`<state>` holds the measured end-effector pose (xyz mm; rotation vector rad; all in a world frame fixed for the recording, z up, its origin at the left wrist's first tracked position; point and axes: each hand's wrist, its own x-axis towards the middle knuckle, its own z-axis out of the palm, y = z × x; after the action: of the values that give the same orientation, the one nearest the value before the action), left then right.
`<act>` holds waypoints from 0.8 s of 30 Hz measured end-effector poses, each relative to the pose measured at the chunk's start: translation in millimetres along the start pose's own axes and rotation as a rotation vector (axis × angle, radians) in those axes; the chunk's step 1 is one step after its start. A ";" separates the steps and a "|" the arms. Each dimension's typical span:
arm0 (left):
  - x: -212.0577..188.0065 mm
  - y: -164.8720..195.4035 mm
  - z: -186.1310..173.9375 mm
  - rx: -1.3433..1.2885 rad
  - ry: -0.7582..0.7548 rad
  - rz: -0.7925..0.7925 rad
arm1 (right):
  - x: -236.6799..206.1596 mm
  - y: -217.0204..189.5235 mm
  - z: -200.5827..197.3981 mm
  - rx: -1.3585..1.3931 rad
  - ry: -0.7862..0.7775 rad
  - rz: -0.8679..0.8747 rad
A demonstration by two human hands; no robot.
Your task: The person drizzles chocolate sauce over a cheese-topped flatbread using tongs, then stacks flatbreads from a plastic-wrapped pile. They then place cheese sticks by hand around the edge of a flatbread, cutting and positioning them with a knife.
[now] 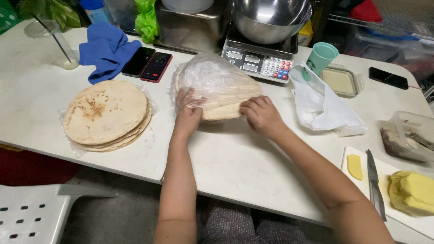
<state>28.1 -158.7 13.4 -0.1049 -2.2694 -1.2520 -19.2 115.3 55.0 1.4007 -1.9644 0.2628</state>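
A stack of flatbreads in a clear plastic bag [217, 86] lies on the white table [235, 162] in front of me. My left hand [187, 113] grips the bag's near left edge, fingers pushed into the plastic. My right hand [261, 115] pinches the near right edge of the flatbread stack where the bag opens. A second stack of round flatbreads [106, 113] lies uncovered on flattened plastic to the left, apart from both hands.
A scale [260, 61] with a steel bowl [271, 18] stands behind the bag. Two phones [148, 63] and a blue cloth [106, 49] lie at back left. Right: a white bag [321, 106], green cup [322, 56], cutting board with knife [374, 180] and yellow cheese [413, 192]. A white chair [31, 212] sits lower left.
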 end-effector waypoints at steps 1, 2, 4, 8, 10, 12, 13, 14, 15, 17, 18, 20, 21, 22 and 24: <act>-1.1 0.4 1.1 -0.035 -0.006 -0.024 | 2.0 -6.9 5.8 -0.030 -0.001 -0.024; -1.3 1.2 1.6 -0.069 -0.010 -0.045 | 5.8 -14.6 12.9 -0.060 0.000 -0.049; -2.5 3.6 1.5 -0.013 0.004 -0.052 | 13.1 -21.5 20.9 -0.073 -0.001 -0.072; -1.3 6.6 3.9 0.158 0.145 -0.033 | 21.3 -18.9 25.9 -0.051 0.017 -0.021; -0.3 5.6 5.4 0.138 0.234 -0.028 | 20.4 -17.4 26.3 -0.068 0.024 0.013; -0.3 2.9 7.6 0.098 0.308 -0.008 | 18.5 -16.3 26.9 -0.093 0.010 0.032; -0.7 1.9 8.7 -0.002 0.295 -0.009 | 19.1 -14.3 27.1 -0.088 0.024 0.045; -1.6 1.1 9.2 -0.100 0.284 -0.009 | 21.1 -11.4 27.2 -0.083 0.040 0.056; -2.5 0.6 8.7 -0.198 0.271 -0.010 | 22.1 -8.1 25.5 -0.077 0.054 0.067; -3.2 -1.6 3.0 -0.063 0.296 0.061 | 22.0 3.6 14.5 -0.020 0.067 0.139; -3.5 -3.1 0.2 0.005 0.307 0.095 | 21.4 8.7 7.6 0.009 0.073 0.176; -1.3 -1.5 -0.7 0.102 0.323 0.090 | 20.5 16.3 -6.2 0.084 0.002 0.180; -1.0 -0.2 -0.8 0.150 0.328 0.087 | 18.4 17.9 -13.6 0.122 -0.034 0.185; -1.9 1.0 -1.3 0.144 0.333 0.067 | 14.9 17.5 -20.6 0.185 -0.021 0.169; -1.5 3.1 -4.7 0.138 0.350 0.032 | 10.7 15.7 -31.4 0.311 0.012 0.131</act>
<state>32.3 -160.4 17.0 0.1190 -2.0319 -1.0044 -21.8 130.2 88.4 1.4560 -2.0730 0.6587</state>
